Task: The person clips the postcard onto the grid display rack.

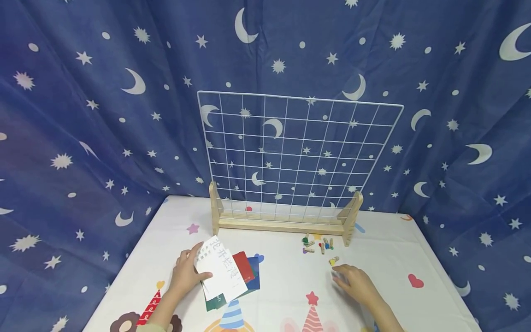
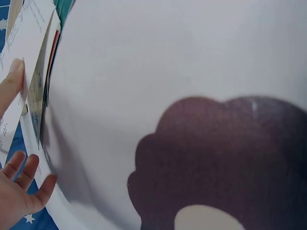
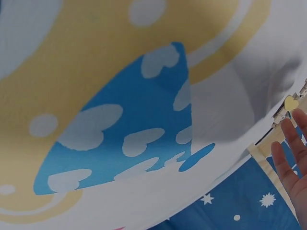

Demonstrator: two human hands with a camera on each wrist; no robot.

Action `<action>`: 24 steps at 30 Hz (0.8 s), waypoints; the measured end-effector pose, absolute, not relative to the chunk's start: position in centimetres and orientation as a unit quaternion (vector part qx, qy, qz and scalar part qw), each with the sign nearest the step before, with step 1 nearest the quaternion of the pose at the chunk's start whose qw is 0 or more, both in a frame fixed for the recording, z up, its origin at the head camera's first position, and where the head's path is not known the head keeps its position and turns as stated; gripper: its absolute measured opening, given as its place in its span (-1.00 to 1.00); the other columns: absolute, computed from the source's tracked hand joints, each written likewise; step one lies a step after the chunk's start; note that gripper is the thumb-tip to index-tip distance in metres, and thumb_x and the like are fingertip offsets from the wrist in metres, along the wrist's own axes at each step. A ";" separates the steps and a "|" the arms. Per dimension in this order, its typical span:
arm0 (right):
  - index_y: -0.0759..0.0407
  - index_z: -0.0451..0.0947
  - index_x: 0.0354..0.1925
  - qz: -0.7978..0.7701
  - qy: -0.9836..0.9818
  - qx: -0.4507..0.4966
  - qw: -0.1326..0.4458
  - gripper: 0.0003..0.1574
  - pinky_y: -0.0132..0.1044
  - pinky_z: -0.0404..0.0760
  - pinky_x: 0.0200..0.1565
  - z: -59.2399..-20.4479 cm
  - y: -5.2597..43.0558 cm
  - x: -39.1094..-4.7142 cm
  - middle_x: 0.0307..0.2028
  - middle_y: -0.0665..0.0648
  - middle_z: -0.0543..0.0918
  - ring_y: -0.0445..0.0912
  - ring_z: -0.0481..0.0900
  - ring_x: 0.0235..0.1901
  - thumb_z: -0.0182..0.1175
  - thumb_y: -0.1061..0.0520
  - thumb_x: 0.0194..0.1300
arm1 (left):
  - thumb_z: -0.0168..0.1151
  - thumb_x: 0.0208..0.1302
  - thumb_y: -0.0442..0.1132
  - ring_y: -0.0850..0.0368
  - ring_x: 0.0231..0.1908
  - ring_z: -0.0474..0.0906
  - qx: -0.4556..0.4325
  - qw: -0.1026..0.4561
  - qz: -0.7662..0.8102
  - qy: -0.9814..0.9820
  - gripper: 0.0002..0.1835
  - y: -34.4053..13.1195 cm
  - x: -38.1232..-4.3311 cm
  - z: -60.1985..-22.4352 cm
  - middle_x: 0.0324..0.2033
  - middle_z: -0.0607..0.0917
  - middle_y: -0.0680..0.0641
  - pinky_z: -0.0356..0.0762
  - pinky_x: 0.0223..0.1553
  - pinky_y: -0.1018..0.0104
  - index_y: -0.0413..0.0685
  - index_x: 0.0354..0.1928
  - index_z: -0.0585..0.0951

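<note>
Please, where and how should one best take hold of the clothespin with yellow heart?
Probably pinch the yellow-heart clothespin across its narrow wooden body, from above and the near side: it lies apart from the other clothespins, and the right hand is close there.

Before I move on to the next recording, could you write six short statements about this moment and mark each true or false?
1. The left hand holds a stack of paper cards, a white one with writing on top. True.
2. The right hand is close to a small wooden clip with a yellow heart. True.
3. A white wire grid stands in a pale wooden base. True.
4. Two cards hang from the grid. False: none does.
5. The right hand also holds cards. False: it holds none.
6. The backdrop is plain red. False: it is a dark blue curtain with white moons and stars.
</note>
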State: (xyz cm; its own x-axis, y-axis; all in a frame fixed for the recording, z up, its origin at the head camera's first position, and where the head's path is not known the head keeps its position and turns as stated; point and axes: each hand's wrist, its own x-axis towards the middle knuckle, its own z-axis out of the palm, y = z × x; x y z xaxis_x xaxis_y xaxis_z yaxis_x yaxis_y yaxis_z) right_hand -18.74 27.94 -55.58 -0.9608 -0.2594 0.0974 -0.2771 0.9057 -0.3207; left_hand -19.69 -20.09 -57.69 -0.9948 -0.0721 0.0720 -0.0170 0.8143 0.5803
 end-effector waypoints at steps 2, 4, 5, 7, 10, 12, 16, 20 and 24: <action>0.17 0.64 -0.16 0.170 -0.976 0.135 0.023 -0.69 -0.01 0.62 -0.06 -55.6 28.0 -18.8 -0.17 0.17 0.71 0.10 0.66 -0.13 0.31 0.04 0.13 | 0.55 -0.24 -0.10 -0.21 -0.07 0.43 0.027 0.042 -0.316 -0.947 0.09 -20.0 -19.7 -57.6 -0.02 0.40 -0.35 0.46 -0.05 -0.18 -0.01 0.40 0.16; 0.16 0.64 -0.16 0.171 -0.976 0.132 0.022 -0.69 0.00 0.61 -0.05 -55.7 28.0 -18.8 -0.16 0.17 0.71 0.10 0.66 -0.12 0.32 0.04 0.13 | 0.54 -0.20 -0.14 -0.15 -0.12 0.45 0.031 0.032 -0.337 -0.941 0.09 -20.0 -19.7 -57.7 -0.05 0.42 -0.31 0.49 -0.05 -0.12 0.00 0.41 0.13; 0.16 0.64 -0.16 0.172 -0.976 0.130 0.022 -0.69 0.00 0.61 -0.05 -55.7 27.9 -18.8 -0.16 0.18 0.71 0.10 0.66 -0.12 0.32 0.04 0.13 | 0.53 -0.18 -0.17 -0.16 -0.11 0.46 0.031 0.027 -0.350 -0.936 0.09 -19.9 -19.7 -57.7 -0.03 0.43 -0.31 0.49 -0.02 -0.12 0.00 0.42 0.11; 0.17 0.64 -0.16 0.176 -0.976 0.128 0.020 -0.69 0.01 0.61 -0.04 -55.8 27.9 -18.8 -0.16 0.18 0.71 0.11 0.66 -0.12 0.31 0.05 0.13 | 0.51 -0.14 -0.24 -0.27 -0.01 0.47 0.028 0.018 -0.375 -0.926 0.08 -19.9 -19.7 -57.8 0.07 0.43 -0.36 0.44 0.08 -0.17 -0.02 0.43 0.06; 0.17 0.63 -0.17 0.178 -0.976 0.127 0.017 -0.69 0.03 0.61 -0.04 -56.0 27.9 -18.7 -0.16 0.19 0.71 0.11 0.65 -0.11 0.31 0.05 0.13 | 0.45 -0.09 -0.36 -0.40 0.24 0.26 0.022 0.007 -0.413 -0.910 0.07 -19.8 -19.7 -58.0 0.28 0.30 -0.39 0.24 0.23 -0.27 -0.07 0.44 0.01; 0.17 0.63 -0.17 0.178 -0.976 0.126 0.016 -0.69 0.03 0.61 -0.04 -56.1 27.8 -18.7 -0.16 0.19 0.71 0.11 0.65 -0.11 0.31 0.05 0.13 | 0.42 -0.07 -0.40 -0.40 0.30 0.15 0.019 0.005 -0.425 -0.905 0.06 -19.8 -19.7 -58.0 0.34 0.21 -0.39 0.15 0.28 -0.27 -0.10 0.44 -0.01; 0.17 0.64 -0.17 0.177 -0.976 0.123 0.019 -0.70 0.00 0.61 -0.04 -56.3 27.8 -18.7 -0.16 0.18 0.71 0.10 0.66 -0.11 0.31 0.06 0.13 | 0.34 -0.01 -0.48 -0.37 0.33 0.10 0.020 0.012 -0.463 -0.886 0.06 -19.6 -19.7 -57.9 0.37 0.15 -0.39 0.11 0.33 -0.17 -0.13 0.44 -0.11; 0.19 0.64 -0.17 0.183 -0.975 0.122 0.024 -0.70 0.00 0.62 -0.05 -56.3 27.7 -18.9 -0.18 0.19 0.71 0.11 0.66 -0.13 0.32 0.09 0.12 | 0.27 0.04 -0.56 -0.35 0.19 0.36 0.026 0.029 -0.521 -0.852 0.14 -19.3 -19.7 -57.7 0.29 0.25 -0.45 0.44 0.18 0.05 -0.07 0.46 -0.32; 0.22 0.63 -0.18 0.183 -0.975 0.118 0.040 -0.71 0.00 0.62 -0.07 -56.4 27.7 -19.1 -0.18 0.22 0.71 0.11 0.66 -0.14 0.32 0.13 0.12 | 0.27 0.07 -0.53 -0.25 -0.12 0.62 0.052 0.036 -0.541 -0.839 0.19 -19.1 -19.6 -57.5 0.08 0.48 -0.50 0.66 -0.20 0.36 -0.02 0.45 -0.42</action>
State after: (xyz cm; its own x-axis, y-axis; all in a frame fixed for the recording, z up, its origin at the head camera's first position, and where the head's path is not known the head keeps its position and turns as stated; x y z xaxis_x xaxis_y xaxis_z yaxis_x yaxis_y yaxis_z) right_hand -19.08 27.74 -56.43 -0.9692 -0.2149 0.1201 -0.2438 0.9055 -0.3474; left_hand -19.63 -19.09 -57.53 -0.9920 -0.1263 0.0033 -0.0491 0.4093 0.9111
